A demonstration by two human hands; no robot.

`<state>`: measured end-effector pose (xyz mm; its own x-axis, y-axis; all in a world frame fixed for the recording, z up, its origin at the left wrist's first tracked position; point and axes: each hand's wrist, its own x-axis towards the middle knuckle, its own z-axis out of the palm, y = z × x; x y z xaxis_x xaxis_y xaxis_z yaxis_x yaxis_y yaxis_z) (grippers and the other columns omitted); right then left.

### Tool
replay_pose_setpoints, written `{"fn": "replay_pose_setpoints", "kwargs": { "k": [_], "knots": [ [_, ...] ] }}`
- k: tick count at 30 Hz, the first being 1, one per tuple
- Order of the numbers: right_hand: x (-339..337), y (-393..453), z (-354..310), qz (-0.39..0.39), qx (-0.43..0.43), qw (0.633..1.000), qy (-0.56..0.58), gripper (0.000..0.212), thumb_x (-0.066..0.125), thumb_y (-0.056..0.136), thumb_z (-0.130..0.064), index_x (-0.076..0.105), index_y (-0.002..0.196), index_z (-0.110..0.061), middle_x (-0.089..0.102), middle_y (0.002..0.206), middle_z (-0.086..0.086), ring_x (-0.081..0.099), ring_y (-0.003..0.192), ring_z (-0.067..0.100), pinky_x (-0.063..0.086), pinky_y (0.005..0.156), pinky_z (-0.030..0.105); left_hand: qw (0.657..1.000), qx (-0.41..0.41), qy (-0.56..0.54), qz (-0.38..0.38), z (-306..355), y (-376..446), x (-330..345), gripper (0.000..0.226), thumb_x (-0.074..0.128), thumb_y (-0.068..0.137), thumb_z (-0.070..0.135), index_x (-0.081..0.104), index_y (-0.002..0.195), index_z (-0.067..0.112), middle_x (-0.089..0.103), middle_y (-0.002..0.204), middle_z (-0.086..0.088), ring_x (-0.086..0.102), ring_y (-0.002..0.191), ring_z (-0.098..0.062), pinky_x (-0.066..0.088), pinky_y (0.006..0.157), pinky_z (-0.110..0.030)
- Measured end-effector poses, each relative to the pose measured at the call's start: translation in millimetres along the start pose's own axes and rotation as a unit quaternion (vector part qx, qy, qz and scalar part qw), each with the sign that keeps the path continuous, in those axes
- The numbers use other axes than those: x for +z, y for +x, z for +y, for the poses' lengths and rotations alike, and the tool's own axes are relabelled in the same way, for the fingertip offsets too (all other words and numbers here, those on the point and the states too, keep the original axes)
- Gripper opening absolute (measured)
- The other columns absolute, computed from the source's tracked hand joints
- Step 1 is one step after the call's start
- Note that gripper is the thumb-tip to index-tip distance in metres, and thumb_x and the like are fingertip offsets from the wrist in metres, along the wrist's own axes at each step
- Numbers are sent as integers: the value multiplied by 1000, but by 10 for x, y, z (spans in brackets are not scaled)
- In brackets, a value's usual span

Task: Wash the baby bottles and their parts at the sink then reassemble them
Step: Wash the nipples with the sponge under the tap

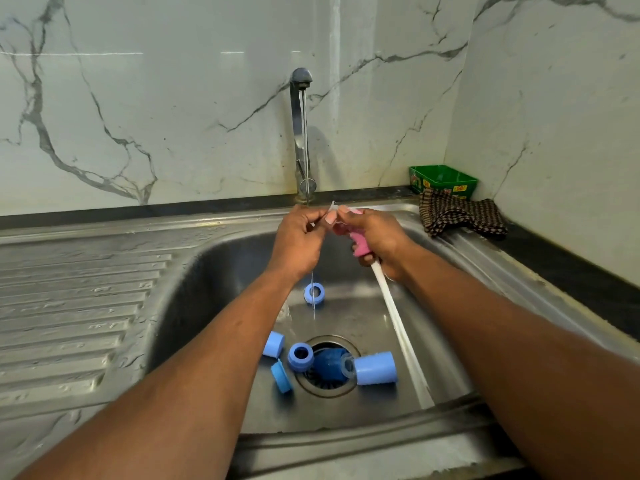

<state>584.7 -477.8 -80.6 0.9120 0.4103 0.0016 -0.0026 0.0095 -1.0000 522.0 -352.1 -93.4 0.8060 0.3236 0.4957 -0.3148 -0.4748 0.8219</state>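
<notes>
Under the running tap (300,81), the left hand (298,237) pinches a small clear part (331,208) while the right hand (375,239) grips a pink brush (360,244). Both are high over the sink (214,271), near its back edge. Blue bottle parts (375,368) crowd the drain, leaving bare basin floor either side.

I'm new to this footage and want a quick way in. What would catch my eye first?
Two hands meet under the running tap: the left hand pinches a small clear part, and the right hand grips a pink brush with a long white handle. Below them, blue bottle parts lie scattered around the drain of the steel sink.
</notes>
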Motion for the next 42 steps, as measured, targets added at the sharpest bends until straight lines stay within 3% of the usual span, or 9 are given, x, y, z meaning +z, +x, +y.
{"fn": "replay_pose_setpoints", "kwargs": {
  "k": [3, 7, 12, 16, 20, 24, 34, 39, 42],
  "knots": [
    [47, -5, -20, 66, -27, 997, -37, 29, 74, 88, -30, 69, 106, -7, 71, 85, 5, 40, 45, 9, 28, 37, 17, 998, 6, 36, 45, -29, 9, 11, 18, 64, 95, 22, 76, 106, 15, 58, 84, 8, 53, 73, 1, 39, 70, -10],
    [60, 30, 48, 155, -178, 956, -174, 31, 82, 76, -42, 68, 96, -22, 69, 92, -1, 62, 76, 12, 47, 62, 24, 988, -86, -38, 126, 20, 11, 79, 17, 66, 94, 27, 79, 94, 16, 69, 72, 7, 56, 63, -1, 42, 60, -14],
    [104, -47, 84, 31, -288, 902, -320, 50, 78, 81, -30, 60, 127, -31, 52, 116, 4, 50, 102, 11, 40, 79, 18, 940, -268, -160, 140, 63, 47, -65, 20, 62, 95, 22, 73, 82, 12, 54, 56, 5, 42, 50, -10, 32, 41, -17],
    [159, -82, 61, 36, -302, 870, -389, 41, 68, 92, -29, 57, 131, -33, 46, 121, 4, 48, 103, 13, 44, 86, 29, 897, -349, -258, 87, 34, 37, -79, 34, 49, 101, 31, 63, 72, 20, 45, 54, 8, 44, 51, -10, 30, 41, -19],
    [103, -94, 48, 117, -301, 869, -374, 24, 67, 92, -31, 62, 115, -27, 51, 113, 4, 53, 96, 18, 41, 76, 29, 871, -359, -318, 108, 100, 40, 6, 26, 55, 100, 30, 64, 80, 17, 45, 57, 5, 46, 51, -10, 32, 40, -18],
    [31, -83, 59, 166, -278, 883, -339, 31, 70, 88, -29, 60, 118, -26, 49, 112, 2, 45, 92, 10, 35, 69, 23, 850, -368, -344, 152, 57, 32, -20, 23, 56, 100, 29, 67, 87, 14, 56, 59, 4, 56, 55, -9, 41, 42, -16],
    [105, -75, 121, 104, -280, 875, -381, 35, 70, 88, -22, 60, 121, -28, 52, 115, 0, 48, 91, 11, 32, 63, 14, 863, -362, -320, 151, -28, 21, -61, 23, 62, 97, 30, 70, 89, 11, 64, 71, -1, 59, 62, -13, 52, 49, -20],
    [89, -28, 145, 101, -284, 876, -376, 34, 71, 87, -23, 62, 119, -28, 55, 115, 2, 49, 93, 12, 37, 72, 24, 858, -349, -344, 152, -61, 23, -96, 18, 62, 97, 25, 67, 98, 7, 68, 93, -9, 67, 74, -18, 59, 53, -26],
    [119, -4, 153, 88, -293, 885, -350, 29, 74, 84, -32, 64, 112, -31, 59, 109, 2, 55, 96, 15, 41, 74, 27, 876, -323, -334, 126, 36, -4, -120, 22, 56, 101, 24, 66, 99, 5, 71, 84, -10, 67, 63, -14, 58, 54, -25]
  ]
}}
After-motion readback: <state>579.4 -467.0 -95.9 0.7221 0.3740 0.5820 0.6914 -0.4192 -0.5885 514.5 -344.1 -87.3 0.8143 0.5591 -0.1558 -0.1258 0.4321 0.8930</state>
